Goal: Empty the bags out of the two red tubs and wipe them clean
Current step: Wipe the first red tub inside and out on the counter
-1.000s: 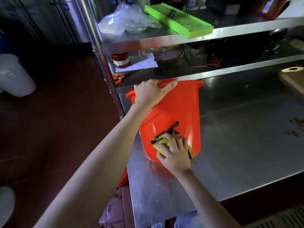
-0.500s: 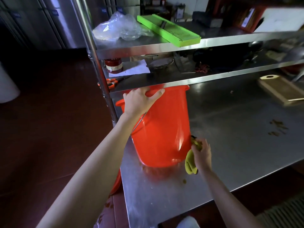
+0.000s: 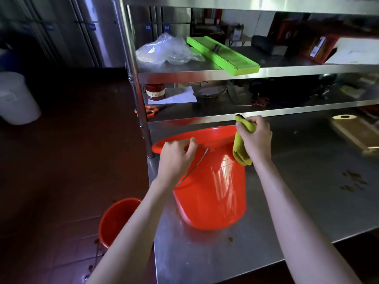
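A red tub stands on the steel table, leaning away from me, its wire handle hanging down the near side. My left hand grips the tub's near left rim. My right hand holds a bunched yellow cloth at the tub's right rim, the cloth hanging against the outer wall. A second red tub sits on the floor to the left of the table, partly hidden by my left arm. Clear plastic bags lie on the upper shelf.
A steel shelf rack rises behind the tub, holding a green tray, a red jar, paper and orange scissors. A wooden board lies far right. Brown stains mark the table. A white bin stands far left.
My right hand has lifted the cloth from the tub's lower wall up to its right rim. My left hand shifted along the near rim. The camera view moved back and down.
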